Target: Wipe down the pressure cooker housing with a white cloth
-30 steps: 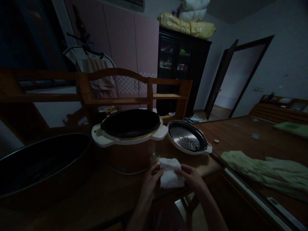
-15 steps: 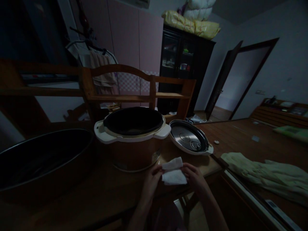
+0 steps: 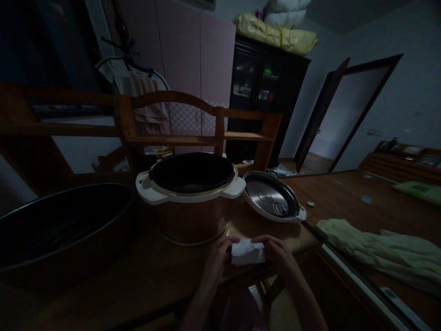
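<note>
A folded white tissue [image 3: 248, 253] is held between both hands at the front of the wooden table. My left hand [image 3: 219, 252] pinches its left end, and my right hand [image 3: 274, 250] pinches the right end. Just beyond stands a large cooker [image 3: 193, 220] with white side handles and a dark inner pot [image 3: 193, 172], uncovered. Right of it lies the round lid [image 3: 267, 195], its shiny metal inside facing up. The hands touch neither cooker nor lid.
A wide dark pot [image 3: 69, 248] stands on the table [image 3: 151, 280] at left. Behind rises a wooden shelf rail [image 3: 172, 139]. At right, a pale green cloth [image 3: 372, 248] lies on a lower brown surface [image 3: 330, 193], with a small round object [image 3: 310, 204] near the lid.
The upper flap of the tissue has been folded down toward me onto the lower part, and both hands have come along with it. The cooker and lid stay put.
</note>
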Demonstrator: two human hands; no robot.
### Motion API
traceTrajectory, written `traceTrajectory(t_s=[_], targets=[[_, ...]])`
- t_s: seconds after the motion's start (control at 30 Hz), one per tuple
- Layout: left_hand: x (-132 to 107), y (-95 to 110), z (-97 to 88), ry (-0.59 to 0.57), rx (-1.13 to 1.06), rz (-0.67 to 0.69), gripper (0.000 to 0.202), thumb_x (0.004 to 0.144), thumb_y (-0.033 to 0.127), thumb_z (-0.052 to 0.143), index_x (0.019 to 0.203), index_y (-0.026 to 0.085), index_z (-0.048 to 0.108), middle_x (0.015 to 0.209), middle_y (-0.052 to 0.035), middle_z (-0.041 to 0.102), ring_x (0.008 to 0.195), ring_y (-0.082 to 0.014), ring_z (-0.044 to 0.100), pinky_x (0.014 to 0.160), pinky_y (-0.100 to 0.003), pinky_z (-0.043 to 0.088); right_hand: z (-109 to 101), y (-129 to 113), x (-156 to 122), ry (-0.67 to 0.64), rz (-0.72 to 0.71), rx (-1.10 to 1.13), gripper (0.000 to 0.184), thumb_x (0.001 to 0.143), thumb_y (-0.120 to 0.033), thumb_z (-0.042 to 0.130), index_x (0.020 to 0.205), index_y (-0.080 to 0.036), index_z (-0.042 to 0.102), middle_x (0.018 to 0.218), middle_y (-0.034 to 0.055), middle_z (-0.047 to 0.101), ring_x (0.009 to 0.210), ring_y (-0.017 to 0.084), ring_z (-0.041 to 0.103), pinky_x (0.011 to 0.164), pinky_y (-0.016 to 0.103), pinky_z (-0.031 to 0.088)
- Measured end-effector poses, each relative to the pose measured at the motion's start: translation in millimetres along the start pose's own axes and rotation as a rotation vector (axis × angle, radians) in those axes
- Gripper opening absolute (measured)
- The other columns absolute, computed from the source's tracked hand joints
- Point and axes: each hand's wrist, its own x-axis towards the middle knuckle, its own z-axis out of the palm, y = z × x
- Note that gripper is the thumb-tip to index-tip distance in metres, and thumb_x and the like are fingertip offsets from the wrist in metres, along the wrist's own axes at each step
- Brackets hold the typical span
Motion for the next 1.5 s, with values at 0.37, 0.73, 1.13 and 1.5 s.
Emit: traceTrajectory(t_s=[0.37,0.73,1.13,1.5], targets=[[-3.6,8.3,-1.5,-0.084,0.043,0.081,0.044,0.067,0.044,0.072,0.096,0.010,0.072,0.095,-0.0107,0.070,0.090,-0.0222,0.063,0.077,-0.027,0.045,18.3,-30.0,-20.6,-0.149,-0.041,-0.114,0.033,0.080,-0.029,0.066,0.111,-0.020,0.073,0.115,0.0075,0.067,0.107,0.024,0.060,0.089,0.029,0.043],[-5.7,12.6,1.1,-0.098,-0.024,0.055,0.066,0.063,0.049,0.078,0.118,0.014,0.064,0.093,-0.0096,0.068,0.081,-0.0193,0.063,0.067,-0.025,0.046,16.3,-26.6,-20.7,-0.293,-0.112,-0.166,0.037,0.081,-0.034,0.066,0.114,-0.020,0.073,0.117,0.0092,0.067,0.110,0.027,0.061,0.092,0.032,0.044],[-0.5,6.2,2.6,-0.128,-0.005,0.015,0.066,0.059,0.054,0.081,0.104,0.009,0.067,0.085,-0.0088,0.066,0.074,-0.0163,0.059,0.063,-0.024,0.043,11.8,-25.0,-20.3,-0.297,-0.114,-0.261,0.031,0.081,-0.039,0.065,0.100,-0.017,0.077,0.102,0.0094,0.071,0.097,0.025,0.063,0.085,0.030,0.044],[2.3,6.7,3.1,-0.170,0.093,0.006,0.053,0.057,0.049,0.082,0.089,0.009,0.069,0.088,-0.0117,0.069,0.079,-0.0199,0.062,0.067,-0.026,0.043,13.6,-27.1,-16.7,-0.319,-0.089,-0.250,0.029,0.081,-0.035,0.062,0.096,-0.015,0.077,0.094,0.0088,0.071,0.088,0.023,0.063,0.077,0.028,0.044]])
